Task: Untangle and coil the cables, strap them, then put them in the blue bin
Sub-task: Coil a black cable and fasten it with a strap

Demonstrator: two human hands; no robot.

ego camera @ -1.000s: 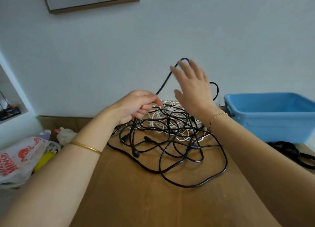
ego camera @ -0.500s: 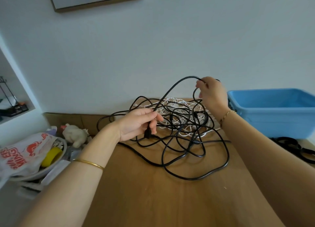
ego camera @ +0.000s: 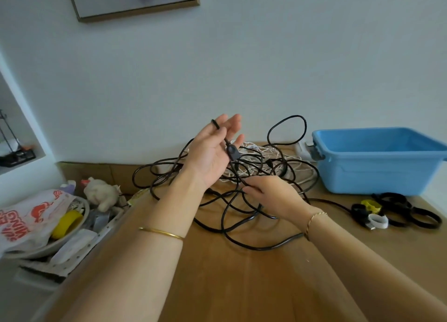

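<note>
The left hand [ego camera: 212, 150] is holding the black cable [ego camera: 232, 150] up across straight, spread fingers, likely keeping its end clear of the tangle on the table [ego camera: 242, 285], while the right hand [ego camera: 273, 196] is pinching a lower strand; the blue bin [ego camera: 377, 174] is showing no cables inside, and the bowl [ego camera: 85, 205] is holding a yellow roll [ego camera: 66, 222]

black cable [ego camera: 260, 249] tangled over white cable [ego camera: 273, 152] | blue bin [ego camera: 377, 174] upright, beside

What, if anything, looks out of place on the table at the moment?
The black cable and white cable lie in one knotted heap on the table, beside the blue bin. Nothing looks spilled or broken.
</note>
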